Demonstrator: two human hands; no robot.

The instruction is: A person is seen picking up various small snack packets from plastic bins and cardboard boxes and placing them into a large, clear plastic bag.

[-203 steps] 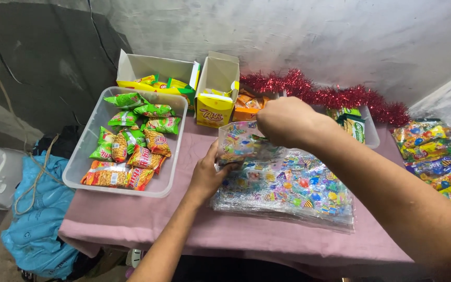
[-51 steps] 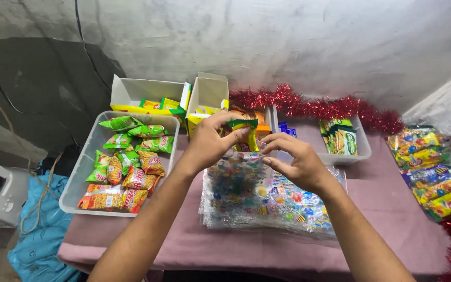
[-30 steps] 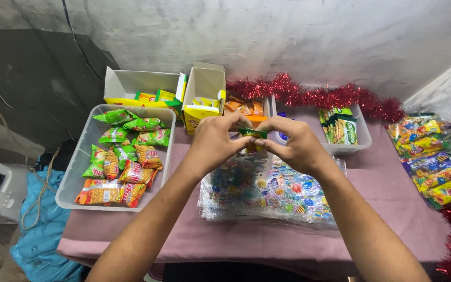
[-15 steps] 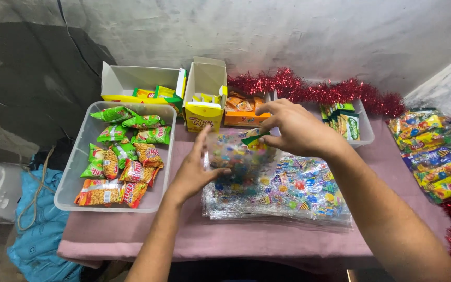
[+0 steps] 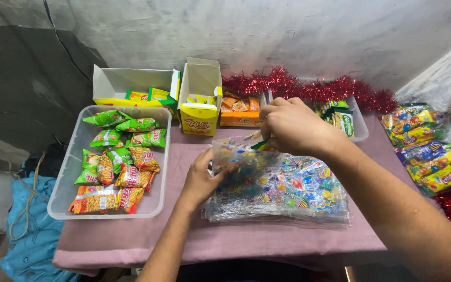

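Small packet going into a printed clear bag

Left hand [image 5: 200, 180] grips the bag [image 5: 238, 156] mouth wide; right hand [image 5: 293, 125] pinches the green packet [image 5: 260, 145] — best fed in corner-first, straight down.

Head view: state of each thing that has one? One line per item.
left hand: grips the printed clear bag's left edge
right hand: pinches a small green packet at the bag's mouth
printed clear bag: held up, mouth open
small green packet: partly inside the bag
bag stack: lying flat
clear tub: open, holds snack packs
yellow carton: flap open
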